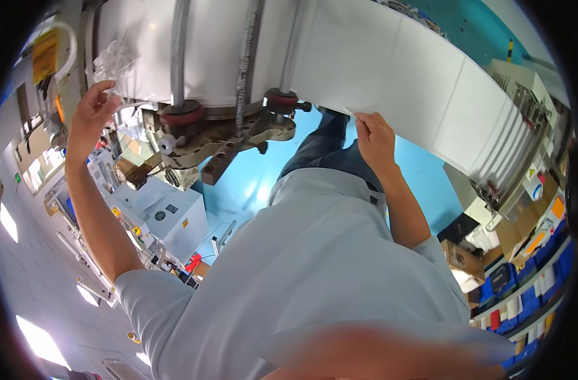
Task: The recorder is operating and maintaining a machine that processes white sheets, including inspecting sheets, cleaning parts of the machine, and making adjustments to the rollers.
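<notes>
At the left of the white belt-like surface lies a tangled clump of clear plastic pieces. My left hand is at the near edge of this clump, its fingers curled in toward the thumb. Whatever they grip is too small and see-through to make out. Over on the right, my right hand is at the surface's near edge. Its thumb and forefinger pinch a small, thin, pale piece whose kind I cannot tell.
Between my hands, a dark metal bracket with red-ringed posts and upright rods juts from the surface's near edge. A white machine box stands lower left. Blue bins and a cardboard box are at the right.
</notes>
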A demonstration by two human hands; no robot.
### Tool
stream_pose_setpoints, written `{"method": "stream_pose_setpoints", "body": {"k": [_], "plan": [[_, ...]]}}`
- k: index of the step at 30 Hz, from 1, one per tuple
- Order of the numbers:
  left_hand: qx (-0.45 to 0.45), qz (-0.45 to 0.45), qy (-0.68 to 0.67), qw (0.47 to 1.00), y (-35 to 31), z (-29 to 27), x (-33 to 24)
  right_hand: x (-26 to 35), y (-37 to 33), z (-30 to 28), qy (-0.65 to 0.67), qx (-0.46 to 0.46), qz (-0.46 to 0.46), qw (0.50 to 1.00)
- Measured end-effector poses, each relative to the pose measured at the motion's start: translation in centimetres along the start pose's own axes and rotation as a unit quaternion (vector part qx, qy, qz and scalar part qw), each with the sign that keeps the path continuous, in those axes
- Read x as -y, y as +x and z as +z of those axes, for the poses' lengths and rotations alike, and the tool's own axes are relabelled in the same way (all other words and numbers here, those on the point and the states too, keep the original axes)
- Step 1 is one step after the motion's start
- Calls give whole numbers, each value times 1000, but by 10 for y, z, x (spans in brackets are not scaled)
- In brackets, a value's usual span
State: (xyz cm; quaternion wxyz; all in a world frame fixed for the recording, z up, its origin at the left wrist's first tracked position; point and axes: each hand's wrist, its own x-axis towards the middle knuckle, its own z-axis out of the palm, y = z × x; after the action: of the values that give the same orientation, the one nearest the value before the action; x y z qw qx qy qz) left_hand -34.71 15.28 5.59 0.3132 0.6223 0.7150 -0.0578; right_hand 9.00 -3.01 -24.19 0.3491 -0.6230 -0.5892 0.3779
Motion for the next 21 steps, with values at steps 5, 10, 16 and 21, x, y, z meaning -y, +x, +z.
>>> {"method": "stream_pose_setpoints", "body": {"k": [5,10,16,21], "plan": [[33,3,-5,999,-1,3,-16,6,-6,1,23,2,22,1000],[20,7,11,1000,3,6,-30,10,-25,10,98,5,60,993],[-50,26,79,995,4,13,-29,5,-46,8,219,45,226,948],[-88,11,93,992,7,17,-29,8,-29,-21,194,24,162,967]]}}
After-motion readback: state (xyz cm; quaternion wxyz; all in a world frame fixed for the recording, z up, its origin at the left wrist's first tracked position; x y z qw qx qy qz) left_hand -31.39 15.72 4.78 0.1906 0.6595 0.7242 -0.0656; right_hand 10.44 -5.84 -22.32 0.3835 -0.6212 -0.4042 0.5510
